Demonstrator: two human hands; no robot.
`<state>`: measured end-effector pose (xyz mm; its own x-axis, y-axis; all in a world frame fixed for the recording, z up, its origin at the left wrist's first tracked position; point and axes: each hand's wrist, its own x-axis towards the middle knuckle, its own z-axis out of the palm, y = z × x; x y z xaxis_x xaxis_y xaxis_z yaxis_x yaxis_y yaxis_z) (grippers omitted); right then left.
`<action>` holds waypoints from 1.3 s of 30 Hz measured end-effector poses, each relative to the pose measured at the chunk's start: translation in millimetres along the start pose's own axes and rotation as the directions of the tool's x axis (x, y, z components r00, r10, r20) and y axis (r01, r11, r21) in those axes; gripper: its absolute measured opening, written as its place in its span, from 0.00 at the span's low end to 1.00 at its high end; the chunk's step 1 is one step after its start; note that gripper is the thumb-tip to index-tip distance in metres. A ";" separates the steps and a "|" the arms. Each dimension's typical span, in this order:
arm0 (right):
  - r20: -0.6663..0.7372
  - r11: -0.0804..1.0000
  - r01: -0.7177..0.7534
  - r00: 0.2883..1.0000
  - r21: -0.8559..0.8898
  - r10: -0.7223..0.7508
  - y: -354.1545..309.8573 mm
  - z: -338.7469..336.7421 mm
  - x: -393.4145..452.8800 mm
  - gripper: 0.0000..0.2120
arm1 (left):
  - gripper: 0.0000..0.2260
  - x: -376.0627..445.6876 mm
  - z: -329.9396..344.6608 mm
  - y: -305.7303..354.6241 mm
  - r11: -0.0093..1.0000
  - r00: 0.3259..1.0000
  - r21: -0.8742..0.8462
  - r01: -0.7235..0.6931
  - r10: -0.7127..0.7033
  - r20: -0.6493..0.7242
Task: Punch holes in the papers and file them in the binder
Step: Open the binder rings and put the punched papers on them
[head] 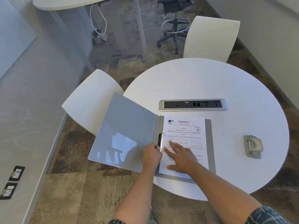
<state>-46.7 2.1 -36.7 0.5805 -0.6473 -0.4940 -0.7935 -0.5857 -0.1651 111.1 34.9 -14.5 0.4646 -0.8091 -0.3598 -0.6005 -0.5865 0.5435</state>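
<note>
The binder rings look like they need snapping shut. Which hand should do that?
Probably the left hand. Its fingers are already at the binder rings, while the right hand lies flat on the papers, holding them in place.

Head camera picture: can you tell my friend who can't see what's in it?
Two hands work at an open grey ring binder on a round white table: left hand at the metal rings, right hand flat on printed white papers. A grey metal hole punch sits nearby.

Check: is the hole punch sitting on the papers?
No, the hole punch sits apart on the bare table, right of the binder holding the papers.
</note>
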 end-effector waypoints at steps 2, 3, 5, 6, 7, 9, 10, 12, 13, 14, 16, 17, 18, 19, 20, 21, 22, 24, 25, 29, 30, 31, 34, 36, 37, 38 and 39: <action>-0.019 1.000 -0.004 1.000 0.009 0.004 -0.8 1.5 0.7 0.42 | 0.06 2.7 1.4 4.4 0.988 0.996 -0.123 0.090 -0.088 0.020; -0.026 1.000 -0.006 1.000 0.011 0.006 -1.2 1.5 1.0 0.42 | 0.07 5.2 1.9 5.9 0.979 0.993 -0.167 0.120 -0.118 0.022; -0.031 1.000 -0.008 0.999 0.006 0.008 -2.3 2.3 0.8 0.42 | 0.10 10.9 2.3 6.7 0.962 0.987 -0.220 0.161 -0.158 0.029; -0.037 1.000 -0.004 0.999 -0.002 0.004 -2.6 3.0 0.9 0.42 | 0.11 12.6 1.4 8.0 0.956 0.983 -0.228 0.182 -0.177 0.040; -0.040 1.000 0.001 0.999 -0.015 -0.002 -2.8 3.4 0.7 0.42 | 0.13 14.8 0.8 9.2 0.952 0.979 -0.231 0.202 -0.195 0.053; -0.041 0.999 0.018 0.999 -0.034 -0.019 -1.7 4.0 1.0 0.42 | 0.15 22.8 1.2 8.3 0.942 0.969 -0.230 0.246 -0.232 0.085; -0.043 0.999 0.025 0.999 -0.035 -0.026 -0.7 4.1 1.1 0.42 | 0.15 26.1 0.8 8.2 0.938 0.963 -0.221 0.265 -0.249 0.101; -0.045 0.999 0.034 0.998 -0.031 -0.035 1.8 4.0 0.8 0.42 | 0.12 29.7 -0.7 10.1 0.933 0.954 -0.208 0.295 -0.275 0.119; -0.047 0.999 0.035 0.998 -0.027 -0.037 2.8 4.4 0.8 0.43 | 0.10 30.7 -1.7 11.0 0.933 0.952 -0.199 0.299 -0.279 0.121; -0.049 0.999 0.036 0.998 -0.021 -0.037 3.5 4.9 0.8 0.43 | 0.09 31.5 -2.4 11.7 0.934 0.952 -0.194 0.299 -0.279 0.123; -0.054 0.999 0.034 0.998 -0.002 -0.034 4.4 6.3 1.5 0.44 | 0.09 32.3 -3.0 12.6 0.941 0.955 -0.179 0.287 -0.268 0.125; -0.057 0.999 0.033 0.998 0.010 -0.032 4.9 6.6 2.1 0.45 | 0.10 32.6 -2.8 13.3 0.947 0.959 -0.166 0.274 -0.255 0.126; -0.061 0.999 0.033 0.998 0.018 -0.032 5.5 6.3 2.6 0.45 | 0.11 33.0 -2.8 13.5 0.953 0.962 -0.154 0.261 -0.243 0.126; -0.069 0.999 0.037 0.997 0.023 -0.036 6.0 5.4 3.1 0.46 | 0.11 32.7 -3.4 14.5 0.959 0.965 -0.140 0.247 -0.232 0.120; -0.083 0.999 0.045 0.996 0.030 -0.043 6.8 4.4 3.6 0.45 | 0.09 31.8 -4.8 15.8 0.966 0.970 -0.123 0.228 -0.216 0.108; -0.103 0.998 0.054 0.993 0.042 -0.049 7.7 3.5 4.2 0.44 | 0.07 30.5 -6.1 16.9 0.974 0.978 -0.110 0.200 -0.191 0.088; -0.131 0.996 0.058 0.990 0.062 -0.050 9.0 2.6 4.6 0.43 | 0.05 29.8 -6.3 17.0 0.980 0.985 -0.109 0.166 -0.159 0.067; -0.184 0.991 0.041 0.983 0.128 -0.017 11.9 2.0 5.7 0.41 | 0.04 27.8 -4.9 16.0 0.989 0.996 -0.122 0.080 -0.074 0.049; -0.201 0.984 0.024 0.979 0.176 0.012 12.9 1.7 6.1 0.41 | 0.05 26.7 -3.7 14.8 0.993 0.998 -0.115 0.040 -0.034 0.054; -0.191 0.939 -0.043 0.975 0.341 0.114 15.3 -0.3 8.4 0.42 | 0.07 21.5 -1.7 12.1 0.991 0.997 -0.119 -0.058 0.063 0.039; -0.184 0.930 -0.053 0.975 0.364 0.127 16.5 -0.2 8.4 0.42 | 0.09 20.8 -1.2 11.3 0.989 0.997 -0.130 -0.066 0.069 0.021; -0.180 0.923 -0.058 0.974 0.382 0.135 18.0 0.2 8.1 0.43 | 0.11 19.8 -0.4 11.2 0.988 0.998 -0.138 -0.067 0.069 0.014; -0.165 0.908 -0.059 0.977 0.415 0.139 21.3 3.3 7.8 0.43 | 0.10 16.8 3.5 11.4 0.984 0.995 -0.152 -0.088 0.095 0.043; -0.171 0.897 -0.062 0.974 0.438 0.151 20.5 3.5 8.5 0.44 | 0.09 15.5 4.9 10.5 0.982 0.991 -0.144 -0.118 0.125 0.040; -0.181 0.893 -0.059 0.971 0.446 0.154 19.4 2.7 8.6 0.44 | 0.09 15.4 4.9 9.7 0.981 0.991 -0.144 -0.127 0.132 0.032; -0.197 0.894 -0.048 0.969 0.446 0.150 18.2 1.7 8.7 0.43 | 0.10 15.2 4.6 8.6 0.981 0.991 -0.148 -0.126 0.132 0.031; -0.219 0.900 -0.026 0.966 0.436 0.135 17.0 0.8 8.3 0.41 | 0.10 15.1 4.0 7.5 0.980 0.991 -0.155 -0.125 0.132 0.035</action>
<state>-55.5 -12.9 -44.3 0.4941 -0.8114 -0.3122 -0.8088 -0.2974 -0.5073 111.1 18.1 -18.9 0.3584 -0.8803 -0.3108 -0.5457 -0.4677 0.6953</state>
